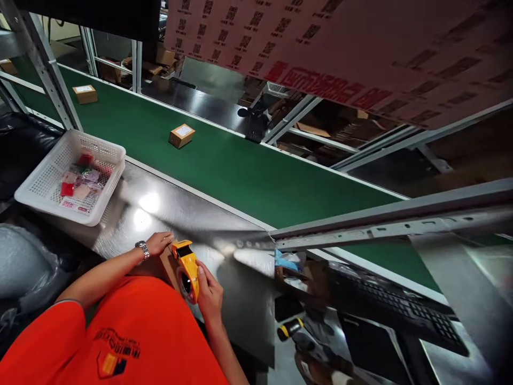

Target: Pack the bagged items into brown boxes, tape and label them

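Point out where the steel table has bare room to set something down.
The shiny steel table is bare between the white mesh plastic basket, the green conveyor belt and the left hand. Crowded: by the right hand with its yellow tape dispenser, and around the black keyboard.

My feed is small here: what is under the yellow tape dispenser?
A brown cardboard box, left hand resting on it, right hand gripping the tape dispenser. Most of the box is covered.
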Tool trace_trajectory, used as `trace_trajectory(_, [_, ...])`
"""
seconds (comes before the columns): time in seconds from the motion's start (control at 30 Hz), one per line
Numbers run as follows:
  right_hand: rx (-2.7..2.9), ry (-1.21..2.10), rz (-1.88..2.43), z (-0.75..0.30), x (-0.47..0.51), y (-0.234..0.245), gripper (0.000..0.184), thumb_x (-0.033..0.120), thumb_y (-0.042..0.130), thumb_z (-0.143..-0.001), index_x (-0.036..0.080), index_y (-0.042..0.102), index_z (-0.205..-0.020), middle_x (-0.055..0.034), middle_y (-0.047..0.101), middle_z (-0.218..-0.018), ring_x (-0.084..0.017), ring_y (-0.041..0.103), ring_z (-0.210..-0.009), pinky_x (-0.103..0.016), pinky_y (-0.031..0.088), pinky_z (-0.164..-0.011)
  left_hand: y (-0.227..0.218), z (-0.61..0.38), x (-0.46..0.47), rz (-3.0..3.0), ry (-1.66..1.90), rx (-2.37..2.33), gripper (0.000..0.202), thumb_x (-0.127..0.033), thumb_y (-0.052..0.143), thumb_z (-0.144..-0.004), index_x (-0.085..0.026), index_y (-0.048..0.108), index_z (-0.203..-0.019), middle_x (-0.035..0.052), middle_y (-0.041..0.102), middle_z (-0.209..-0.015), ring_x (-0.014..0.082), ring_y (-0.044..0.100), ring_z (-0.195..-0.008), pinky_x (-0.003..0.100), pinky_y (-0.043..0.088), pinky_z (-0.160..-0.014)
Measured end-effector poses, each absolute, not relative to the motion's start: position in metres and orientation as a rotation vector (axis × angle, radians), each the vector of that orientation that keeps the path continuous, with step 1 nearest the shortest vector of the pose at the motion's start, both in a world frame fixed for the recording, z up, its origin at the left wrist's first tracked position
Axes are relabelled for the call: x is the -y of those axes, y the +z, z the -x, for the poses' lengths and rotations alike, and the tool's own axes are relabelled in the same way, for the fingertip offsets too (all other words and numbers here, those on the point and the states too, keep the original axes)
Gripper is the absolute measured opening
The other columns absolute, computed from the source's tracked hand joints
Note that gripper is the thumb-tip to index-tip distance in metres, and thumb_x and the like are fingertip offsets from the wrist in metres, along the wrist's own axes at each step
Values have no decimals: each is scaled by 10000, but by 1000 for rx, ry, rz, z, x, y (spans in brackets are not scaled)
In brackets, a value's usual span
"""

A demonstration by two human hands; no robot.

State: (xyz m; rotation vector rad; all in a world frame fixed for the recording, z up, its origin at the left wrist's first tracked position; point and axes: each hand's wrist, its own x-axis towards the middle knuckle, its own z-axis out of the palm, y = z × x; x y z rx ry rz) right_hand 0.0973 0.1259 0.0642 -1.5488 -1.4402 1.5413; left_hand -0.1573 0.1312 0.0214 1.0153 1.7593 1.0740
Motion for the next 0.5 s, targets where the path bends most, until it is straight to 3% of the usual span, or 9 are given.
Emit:
trace_trajectory(0.1, [1440, 1499, 1555, -99, -124, 62, 985, 955, 666, -847, 130, 865, -1349, -92, 848, -893, -160, 573, -450, -320, 512, -422, 35, 161, -130, -990, 1069, -1867, 497, -609, 598, -1086, -186, 859, -1074, 130, 869, -1112, 287, 791, -1090, 385, 610, -1050])
trace_trajectory(0.23, [1480, 1467, 1541, -101, -122, 59, 1016, 962, 644, -863, 114, 855, -1382, -102, 847, -889, -177, 600, -495, -327, 520, -465, 50, 155, -130, -831, 773, -1601, 735, -767, 509, -1099, -159, 813, -821, 92, 771, -726, 230, 717, -700, 335, 579, -732])
trace_trajectory(0.37, [1519, 1466, 1517, -101, -122, 57, 942, 936, 653, -880, 152, 870, -1356, -101, 852, -866, -210, 661, -564, -331, 562, -521, 55, 145, -133, -600, 768, -1403, 698, -786, 700, -1012, -163, 755, -701, 67, 743, -650, 184, 645, -590, 309, 533, -615])
trace_trajectory(0.5, [1551, 1416, 1430, -99, -124, 57, 822, 881, 754, -841, 186, 902, -1253, -152, 889, -1165, -310, 819, -944, -379, 690, -791, 49, 142, -132, -558, 874, -1435, 658, -776, 832, -924, -164, 742, -699, 47, 727, -629, 173, 651, -588, 295, 547, -594])
